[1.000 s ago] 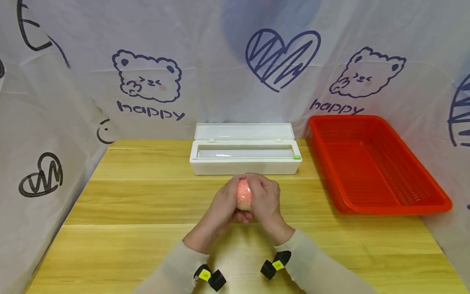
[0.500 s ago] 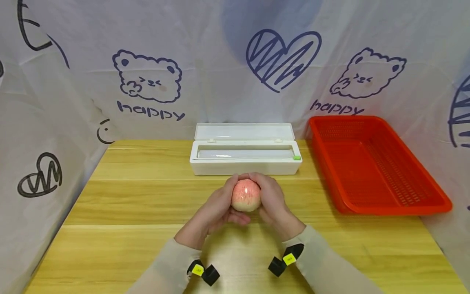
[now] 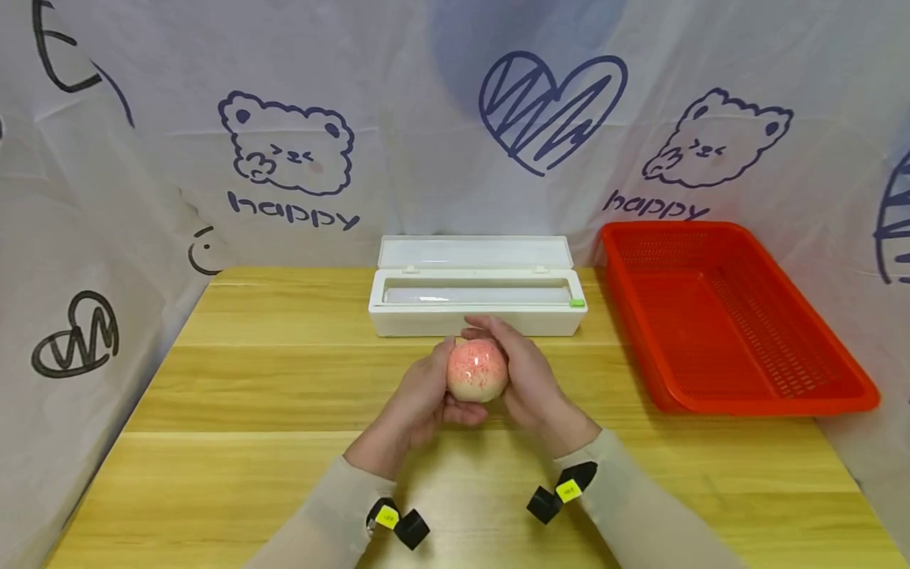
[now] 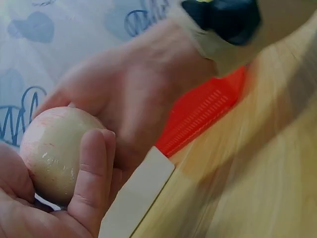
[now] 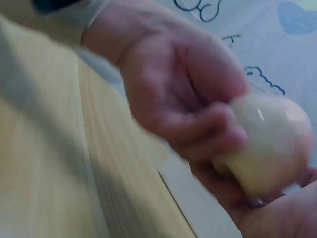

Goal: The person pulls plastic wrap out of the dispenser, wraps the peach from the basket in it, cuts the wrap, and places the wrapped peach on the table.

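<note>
Between both hands, above the wooden table, sits a shiny peach, pink on top and cream below. My left hand holds it from the left and beneath, its fingers curled round the underside. On the other side my right hand lies along the peach with fairly straight fingers reaching past its far side. In the left wrist view the peach has a glossy, slightly wrinkled surface that looks like clear film. The right wrist view shows the peach blurred; its underside is partly hidden by fingers.
Behind the hands stands a long white cling film box, its lid raised and a green tab at its right end. A red plastic basket is at the right. A patterned cloth hangs behind the wooden table.
The hands have parted from tightly covering the peach, so more of it shows. The right hand has shifted right and loosened, its fingers straighter. The left hand still holds the peach.
</note>
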A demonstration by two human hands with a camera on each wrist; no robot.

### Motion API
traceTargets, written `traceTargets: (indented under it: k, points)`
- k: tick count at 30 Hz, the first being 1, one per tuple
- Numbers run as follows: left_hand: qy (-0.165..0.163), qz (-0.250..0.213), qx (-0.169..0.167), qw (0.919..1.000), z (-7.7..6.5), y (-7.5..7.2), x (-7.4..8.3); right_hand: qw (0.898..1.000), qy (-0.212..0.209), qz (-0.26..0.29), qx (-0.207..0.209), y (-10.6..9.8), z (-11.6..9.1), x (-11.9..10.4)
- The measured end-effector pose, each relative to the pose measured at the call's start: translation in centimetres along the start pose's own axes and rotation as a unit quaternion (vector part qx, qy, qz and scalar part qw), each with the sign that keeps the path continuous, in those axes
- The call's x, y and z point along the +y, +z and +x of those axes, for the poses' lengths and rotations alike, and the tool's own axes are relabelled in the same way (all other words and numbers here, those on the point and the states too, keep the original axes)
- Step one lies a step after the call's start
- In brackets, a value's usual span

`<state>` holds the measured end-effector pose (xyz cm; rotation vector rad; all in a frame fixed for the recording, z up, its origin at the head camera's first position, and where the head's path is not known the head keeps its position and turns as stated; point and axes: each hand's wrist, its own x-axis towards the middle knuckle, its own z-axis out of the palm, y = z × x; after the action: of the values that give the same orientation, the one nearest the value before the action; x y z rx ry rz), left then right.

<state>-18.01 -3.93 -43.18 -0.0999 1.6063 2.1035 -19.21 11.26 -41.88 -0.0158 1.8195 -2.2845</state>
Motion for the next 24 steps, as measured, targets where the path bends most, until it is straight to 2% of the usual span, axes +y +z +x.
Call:
traceTargets:
  k: [3, 7, 9, 12, 14, 17, 21, 22, 24]
  points:
    - [-0.003, 0.002, 0.021, 0.9998, 0.3, -0.3, 0.1, 0.996, 0.000, -0.081, -0.038, -1.0, -0.3, -0.3]
    - [0.005, 0.038, 0.047, 0.9982, 0.5, -0.5, 0.2, 0.976, -0.006, -0.208, -0.068, -1.3, -0.5, 0.0]
    - [0.009, 0.058, 0.041, 0.9974, 0.6, -0.4, 0.1, 0.967, -0.013, -0.244, -0.064, -1.3, -0.4, 0.3]
    - [0.020, 0.091, 0.031, 0.9951, 0.5, -0.3, -0.1, 0.960, -0.018, -0.279, -0.027, -1.1, -0.2, 0.7]
    - [0.032, 0.120, 0.031, 0.9917, 0.6, -0.2, -0.3, 0.961, -0.014, -0.277, -0.002, -0.9, 0.0, 1.0]
    - [0.055, 0.174, 0.031, 0.9827, 0.7, 0.0, -0.7, 0.968, -0.015, -0.249, 0.017, -0.5, 0.2, 1.6]
    - [0.073, 0.246, 0.049, 0.9653, 0.8, 0.3, -1.1, 0.976, -0.006, -0.212, 0.043, -0.1, 0.3, 2.3]
    - [0.072, 0.254, 0.057, 0.9628, 0.8, 0.3, -1.2, 0.979, 0.004, -0.198, 0.043, -0.1, 0.2, 2.3]
    - [0.068, 0.251, 0.068, 0.9633, 0.9, 0.2, -1.2, 0.983, 0.016, -0.179, 0.037, -0.2, 0.1, 2.3]
